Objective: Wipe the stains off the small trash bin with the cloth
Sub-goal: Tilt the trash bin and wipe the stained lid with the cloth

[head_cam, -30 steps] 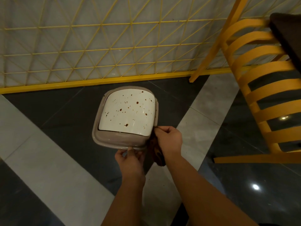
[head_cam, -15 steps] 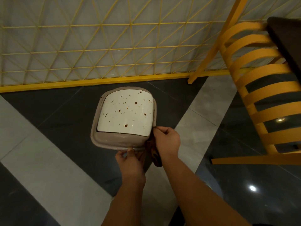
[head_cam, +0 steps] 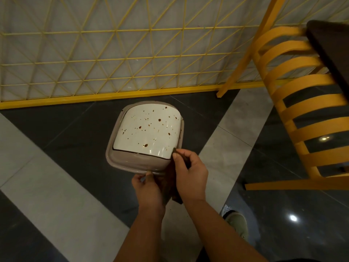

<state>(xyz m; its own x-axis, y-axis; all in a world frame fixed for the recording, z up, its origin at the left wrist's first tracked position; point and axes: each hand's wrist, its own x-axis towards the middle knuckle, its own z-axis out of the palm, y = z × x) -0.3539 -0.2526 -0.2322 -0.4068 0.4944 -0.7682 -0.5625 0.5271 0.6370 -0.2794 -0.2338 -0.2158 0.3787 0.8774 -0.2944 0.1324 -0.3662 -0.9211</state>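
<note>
We pinch the small trash bin at its near rim with our left hand to steady it. Just right of that grip, our right hand clutches the dark cloth, ready for the spotted white lid.

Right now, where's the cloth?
In the head view the dark cloth hangs low in the centre, pinched in the right hand at the near right corner of the small trash bin, between that hand and the left hand.
</note>
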